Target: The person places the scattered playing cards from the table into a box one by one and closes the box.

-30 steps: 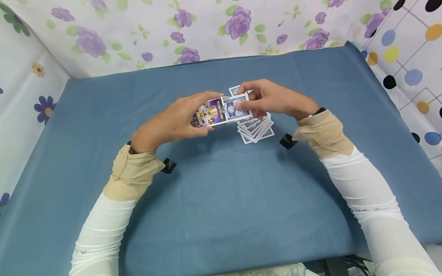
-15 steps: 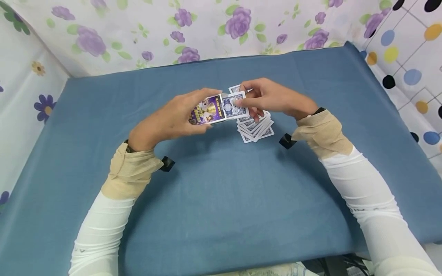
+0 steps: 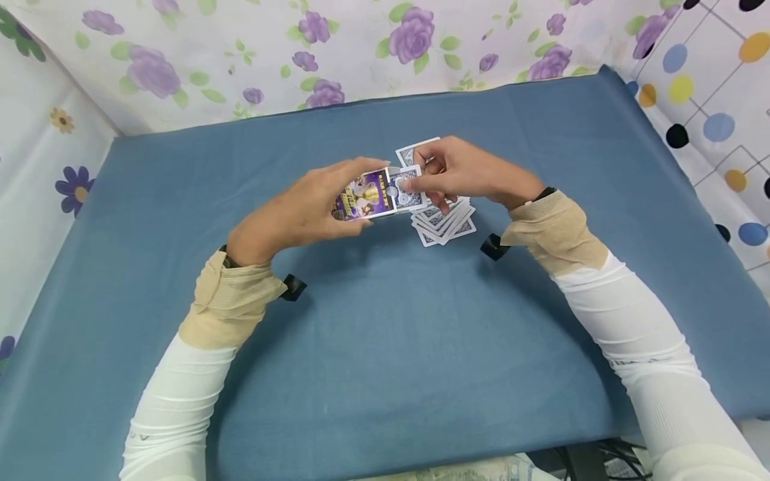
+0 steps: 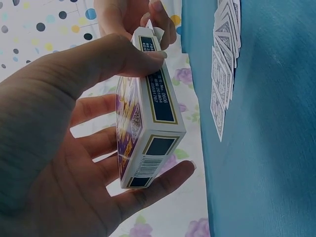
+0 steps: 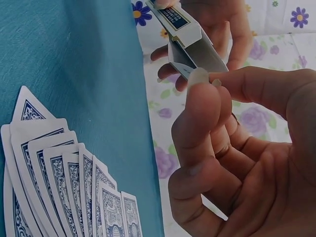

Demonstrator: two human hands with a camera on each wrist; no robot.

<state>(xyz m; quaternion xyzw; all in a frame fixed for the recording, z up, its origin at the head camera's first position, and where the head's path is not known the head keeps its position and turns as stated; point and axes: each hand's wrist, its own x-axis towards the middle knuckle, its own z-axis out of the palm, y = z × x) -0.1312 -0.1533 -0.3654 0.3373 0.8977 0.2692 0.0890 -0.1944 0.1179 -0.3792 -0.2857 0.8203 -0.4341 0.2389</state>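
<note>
Card (image 3: 412, 200) — partly inside purple box (image 3: 368, 194) (between 2 hands (image 3: 303, 204) (image 3: 466, 172))

The card box (image 3: 363, 196) and the card (image 3: 402, 176) at its mouth bridge the gap from left hand (image 3: 301, 207) to right hand (image 3: 469, 172), closing the straight way between them. Fanned cards (image 3: 444, 226) lie beneath the right hand, showing on its near side. Nearer the person, open blue cloth (image 3: 391, 347) gives wide room between the wrists, though black blocks (image 3: 293, 288) jut in there. Beyond both hands, free cloth runs to the floral sheet (image 3: 361, 60).
</note>
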